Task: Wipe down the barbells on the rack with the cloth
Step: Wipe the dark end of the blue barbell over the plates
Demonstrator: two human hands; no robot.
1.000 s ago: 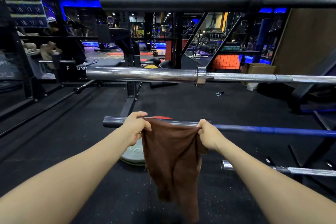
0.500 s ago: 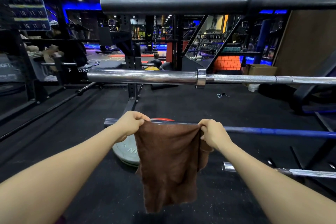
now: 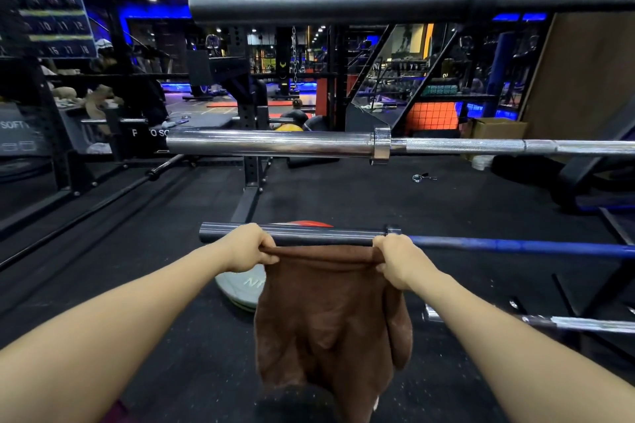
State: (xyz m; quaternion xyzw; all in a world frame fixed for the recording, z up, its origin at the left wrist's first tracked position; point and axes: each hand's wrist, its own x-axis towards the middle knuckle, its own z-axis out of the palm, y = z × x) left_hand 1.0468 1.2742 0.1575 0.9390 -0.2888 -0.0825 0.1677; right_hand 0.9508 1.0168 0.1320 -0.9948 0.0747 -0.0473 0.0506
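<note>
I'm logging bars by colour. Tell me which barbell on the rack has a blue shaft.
The barbell just behind the cloth, third from the top; the other three are grey or chrome.

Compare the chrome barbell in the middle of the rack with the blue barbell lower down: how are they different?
The chrome barbell is bright and mirror-like from sleeve to shaft; the blue barbell has a dark sleeve and a blue shaft. The chrome barbell sits higher on the rack and looks thicker from this view. Nothing is near the chrome one, while the brown cloth is held just in front of the blue barbell's sleeve. Both lie horizontal.
</note>
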